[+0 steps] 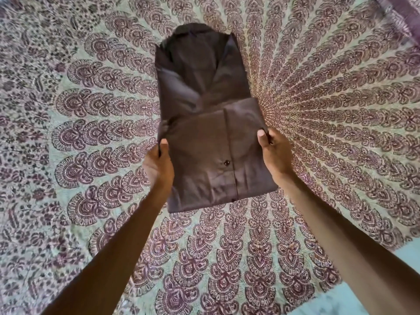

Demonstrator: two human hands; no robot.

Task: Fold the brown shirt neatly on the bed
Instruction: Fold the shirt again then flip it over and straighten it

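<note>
Brown shirt (pixel 200 87) is lying mid-view on the bed's patterned spread (pixel 91 110), narrowed into a long strip with the collar end pointing away from the person. The near end is sitting doubled back over the strip, placket facing up. One dark button (pixel 226 163) is showing mid-panel, and a second is sitting at the near fold edge.

Left hand (pixel 159 165) is pinching the panel's left edge, thumb on top and fingers going under the cloth. Right hand (pixel 275 153) is gripping the right edge the same way. The panel is spanning the gap between the hands, with both grips sitting near its far corners.

Collar area is reading too dark and blurred to make out a label or any writing.
</note>
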